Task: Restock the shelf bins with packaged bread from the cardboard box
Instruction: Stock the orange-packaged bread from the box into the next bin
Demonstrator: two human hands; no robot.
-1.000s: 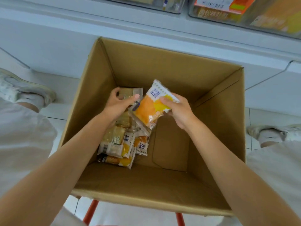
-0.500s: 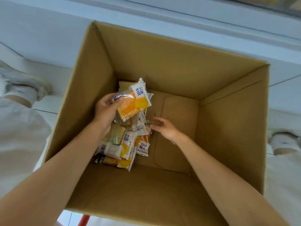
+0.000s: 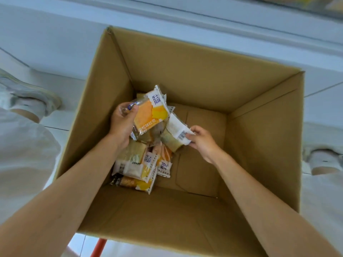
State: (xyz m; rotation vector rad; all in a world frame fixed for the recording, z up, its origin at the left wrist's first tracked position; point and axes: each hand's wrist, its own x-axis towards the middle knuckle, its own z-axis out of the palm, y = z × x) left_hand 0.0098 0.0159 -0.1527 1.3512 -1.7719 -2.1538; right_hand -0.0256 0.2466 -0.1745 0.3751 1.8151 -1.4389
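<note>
An open cardboard box point(image 3: 194, 75) fills the view. My left hand point(image 3: 121, 125) is inside it, shut on a stack of bread packets whose top one is orange and yellow point(image 3: 151, 113). To its right, my right hand point(image 3: 201, 140) pinches the white label end of another bread packet point(image 3: 175, 133), lifted slightly off the pile. Several more bread packets point(image 3: 141, 166) lie heaped on the box floor at the left, under my left hand.
The right half of the box floor point(image 3: 202, 160) is bare cardboard. A white shelf ledge point(image 3: 167, 13) runs along the top, with the edge of a clear bin point(image 3: 300, 2) at the top right. My knees and shoes flank the box. An orange leg point(image 3: 98, 247) shows below it.
My right hand let go of the orange packet, leaving it in my left hand, then reached down and took hold of another packet from the pile. The view tilted down toward the box.
</note>
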